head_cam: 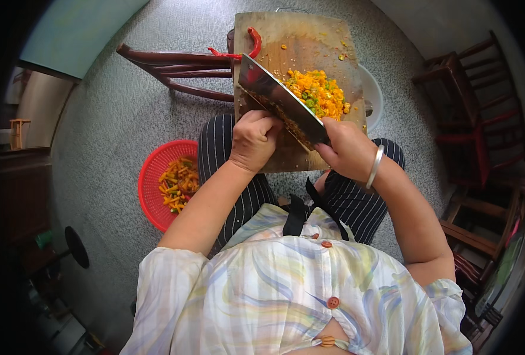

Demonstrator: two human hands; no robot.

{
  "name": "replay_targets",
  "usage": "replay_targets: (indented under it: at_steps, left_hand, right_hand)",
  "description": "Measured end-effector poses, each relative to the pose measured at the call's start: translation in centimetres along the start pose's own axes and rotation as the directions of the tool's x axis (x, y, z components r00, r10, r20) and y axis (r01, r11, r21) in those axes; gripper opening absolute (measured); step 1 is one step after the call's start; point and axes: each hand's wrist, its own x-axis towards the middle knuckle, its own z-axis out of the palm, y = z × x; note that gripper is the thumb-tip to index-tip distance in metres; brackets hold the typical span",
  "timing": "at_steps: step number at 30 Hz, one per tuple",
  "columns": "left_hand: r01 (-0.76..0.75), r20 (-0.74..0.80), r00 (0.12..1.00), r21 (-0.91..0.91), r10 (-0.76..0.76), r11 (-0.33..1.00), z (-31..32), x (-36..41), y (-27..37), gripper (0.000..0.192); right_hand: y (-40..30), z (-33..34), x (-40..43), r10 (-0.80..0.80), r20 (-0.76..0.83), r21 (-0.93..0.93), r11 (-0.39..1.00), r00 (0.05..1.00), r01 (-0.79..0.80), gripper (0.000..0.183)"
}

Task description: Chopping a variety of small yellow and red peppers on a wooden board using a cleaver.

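Note:
My right hand grips the handle end of a broad cleaver, whose blade slants up and left over a worn wooden cutting board. Bits of chopped food cling along the blade's lower side. Beside the blade's near side, my left hand is closed, fingers curled in; whether it holds something cannot be made out. A heap of chopped yellow and green peppers lies to the right of the blade. One long red chili pepper rests at the board's upper left, near the blade's tip, its end reaching past the edge.
A red plastic colander with cut yellow and green pieces stands on the floor by my left leg. A pale bowl is partly under the board's right side. A dark wooden chair adjoins the board's left. More chairs stand far right.

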Motion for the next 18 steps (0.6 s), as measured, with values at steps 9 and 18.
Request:
replay_targets:
  at_steps: [9, 18]
  left_hand:
    - [-0.022, 0.014, 1.000, -0.033, 0.022, 0.999, -0.6, -0.1, -0.1, 0.010]
    - [-0.004, -0.042, 0.999, -0.002, 0.004, 1.000, -0.5, -0.5, -0.1, 0.011]
  right_hand:
    - [0.8, -0.1, -2.8, 0.019, -0.151, 0.209, 0.978, 0.988, 0.014, 0.021]
    - [-1.6, -1.6, -3.7, 0.015, -0.014, 0.150, 0.989, 1.000, -0.013, 0.016]
